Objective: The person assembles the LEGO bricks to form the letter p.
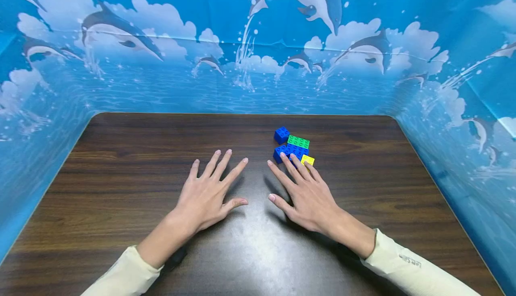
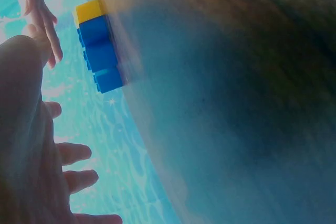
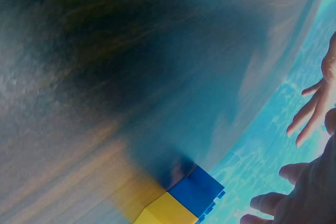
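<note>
- Table (image 1: 101,175): dark wood-grain top, smooth, semi-glossy; white glare lower centre of head view, blurry block reflections in both wrist views.
- Backdrop (image 1: 250,101), top and sides of head view: printed cloth-like sheet, thin, mostly smooth, faint creases.
- Green block (image 1: 298,141), right of centre: hard plastic, studded top.
- Blue blocks (image 1: 281,135), same spot: plastic, studded, smooth flat sides in wrist views.
- Yellow block (image 1: 308,159), just below: plastic, smooth sides; finish hard to judge.
- Sleeves (image 1: 407,264), lower left and lower right: cream cloth, matt, lightly wrinkled; right one has dark lettering.
</note>
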Tool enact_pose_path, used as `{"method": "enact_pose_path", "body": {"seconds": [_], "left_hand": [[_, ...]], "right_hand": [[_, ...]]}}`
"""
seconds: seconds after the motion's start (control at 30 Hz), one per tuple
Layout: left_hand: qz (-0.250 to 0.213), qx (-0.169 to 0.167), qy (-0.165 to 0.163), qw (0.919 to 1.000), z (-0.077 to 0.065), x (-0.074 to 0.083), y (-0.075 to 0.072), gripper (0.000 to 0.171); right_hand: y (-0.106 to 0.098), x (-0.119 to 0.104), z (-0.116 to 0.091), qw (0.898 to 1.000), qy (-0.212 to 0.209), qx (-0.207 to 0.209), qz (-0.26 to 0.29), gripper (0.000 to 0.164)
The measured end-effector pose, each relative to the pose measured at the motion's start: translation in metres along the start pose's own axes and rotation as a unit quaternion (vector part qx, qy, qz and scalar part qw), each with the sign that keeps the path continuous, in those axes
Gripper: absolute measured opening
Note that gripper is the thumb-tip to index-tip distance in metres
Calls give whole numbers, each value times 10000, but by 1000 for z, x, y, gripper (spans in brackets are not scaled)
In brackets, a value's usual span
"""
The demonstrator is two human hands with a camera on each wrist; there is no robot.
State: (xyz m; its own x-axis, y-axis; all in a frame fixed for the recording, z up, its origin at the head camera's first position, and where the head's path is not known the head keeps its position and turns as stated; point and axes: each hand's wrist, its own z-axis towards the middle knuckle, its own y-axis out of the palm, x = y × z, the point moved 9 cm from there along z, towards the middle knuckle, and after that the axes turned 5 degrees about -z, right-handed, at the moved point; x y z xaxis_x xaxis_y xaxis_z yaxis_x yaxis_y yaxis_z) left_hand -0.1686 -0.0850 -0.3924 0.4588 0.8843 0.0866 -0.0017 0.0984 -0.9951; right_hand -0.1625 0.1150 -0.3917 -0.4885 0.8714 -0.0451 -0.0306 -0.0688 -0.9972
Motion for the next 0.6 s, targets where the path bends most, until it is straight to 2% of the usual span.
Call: {"method": "enact_pose_path", "body": {"seconds": [0.23, 0.4, 0.5, 0.6], "left_hand": [[-194, -4, 37, 9998, 4, 4, 0, 93], [-751, -108, 1, 9971, 11, 6, 0, 76], [-1375, -231, -79, 9902, 24, 6, -2, 64], [-2243, -369, -152, 9737, 44, 8, -3, 54]], "right_hand": [[-5, 6, -3, 9998, 114, 147, 0, 76], [-16, 15, -2, 9978, 164, 634, 109, 73], [-28, 26, 1, 9958, 236, 874, 121, 66], [-37, 48, 5, 9942, 513, 914, 236, 57]]}}
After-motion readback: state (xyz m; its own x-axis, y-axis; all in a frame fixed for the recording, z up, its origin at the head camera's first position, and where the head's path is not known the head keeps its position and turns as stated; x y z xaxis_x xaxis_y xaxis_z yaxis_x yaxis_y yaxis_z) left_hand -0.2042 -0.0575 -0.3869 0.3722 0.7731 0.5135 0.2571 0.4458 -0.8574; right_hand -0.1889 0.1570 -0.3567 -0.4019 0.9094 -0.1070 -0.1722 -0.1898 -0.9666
